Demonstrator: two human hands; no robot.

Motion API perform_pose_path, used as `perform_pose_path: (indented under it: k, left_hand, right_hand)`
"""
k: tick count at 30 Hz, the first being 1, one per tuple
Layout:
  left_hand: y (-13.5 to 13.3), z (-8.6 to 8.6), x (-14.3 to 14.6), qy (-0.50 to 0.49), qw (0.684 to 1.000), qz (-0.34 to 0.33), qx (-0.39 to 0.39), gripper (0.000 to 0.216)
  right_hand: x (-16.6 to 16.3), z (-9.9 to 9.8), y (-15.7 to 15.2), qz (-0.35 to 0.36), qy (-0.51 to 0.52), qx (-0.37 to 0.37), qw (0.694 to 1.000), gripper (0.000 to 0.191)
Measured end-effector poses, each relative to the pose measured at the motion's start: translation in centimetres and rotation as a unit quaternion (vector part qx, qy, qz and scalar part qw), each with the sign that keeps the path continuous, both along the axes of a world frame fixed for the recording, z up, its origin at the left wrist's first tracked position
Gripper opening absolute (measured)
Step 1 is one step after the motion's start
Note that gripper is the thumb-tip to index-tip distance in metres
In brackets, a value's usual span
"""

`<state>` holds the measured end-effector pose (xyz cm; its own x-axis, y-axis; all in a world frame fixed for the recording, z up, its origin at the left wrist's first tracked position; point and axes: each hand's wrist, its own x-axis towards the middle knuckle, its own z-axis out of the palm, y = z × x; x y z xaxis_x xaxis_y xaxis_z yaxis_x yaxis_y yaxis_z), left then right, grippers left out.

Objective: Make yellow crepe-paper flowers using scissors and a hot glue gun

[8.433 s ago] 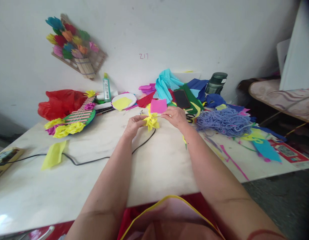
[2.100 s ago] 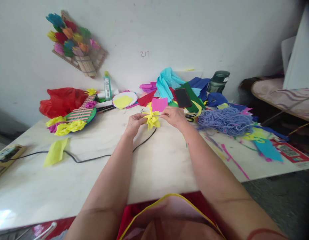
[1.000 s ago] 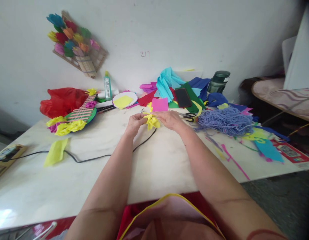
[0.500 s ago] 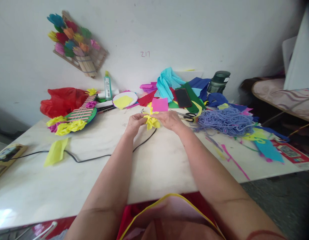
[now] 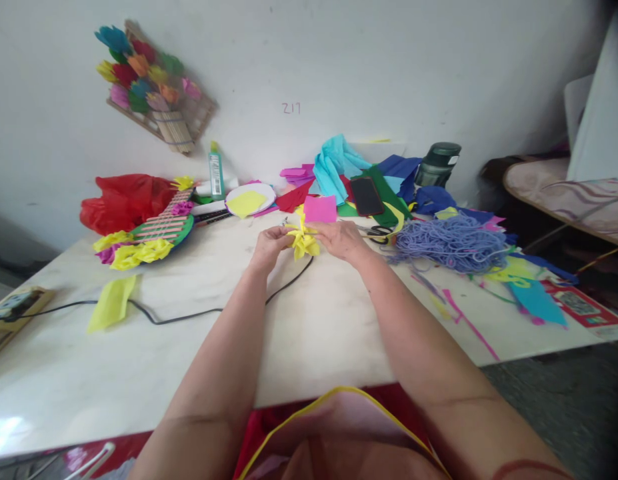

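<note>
A yellow crepe-paper flower (image 5: 305,245) is held between my two hands above the middle of the table. My left hand (image 5: 269,248) pinches its left side with thumb and fingers. My right hand (image 5: 343,239) grips the other side, fingers closed on the paper. Just behind the flower lies a pink paper square (image 5: 321,209). Black-handled scissors (image 5: 379,233) rest to the right of my right hand, their blades partly hidden by it. A black cable (image 5: 291,283) runs under and beside my left wrist.
A decorated round piece with sticks and paper flowers (image 5: 161,233) stands left, near a yellow paper strip (image 5: 111,303). Behind are a glue bottle (image 5: 215,175), a phone (image 5: 367,196) and a dark green flask (image 5: 437,167). Purple-blue yarn (image 5: 449,243) is heaped at right.
Both hands stay in almost the same place on the yellow flower. Only a slight shift of the fingers and petals shows.
</note>
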<state>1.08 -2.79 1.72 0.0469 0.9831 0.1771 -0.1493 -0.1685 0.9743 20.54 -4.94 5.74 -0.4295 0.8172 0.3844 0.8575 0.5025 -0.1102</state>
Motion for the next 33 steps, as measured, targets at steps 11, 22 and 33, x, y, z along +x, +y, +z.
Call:
perform_pose_path:
  k: [11, 22, 33]
  left_hand:
    - [0.3, 0.1, -0.1, -0.055, 0.996, 0.063, 0.012, 0.032]
    - [0.2, 0.2, 0.3, -0.092, 0.994, 0.046, 0.026, 0.053]
    - [-0.2, 0.3, 0.9, -0.077, 0.996, -0.006, 0.037, 0.070]
  right_hand:
    - [1.7, -0.8, 0.9, -0.033, 0.038, 0.007, 0.999, 0.029]
    - [0.8, -0.8, 1.7, -0.074, 0.268, -0.106, 0.955, 0.029]
    - [0.1, -1.7, 2.4, -0.059, 0.380, -0.164, 0.908, 0.026]
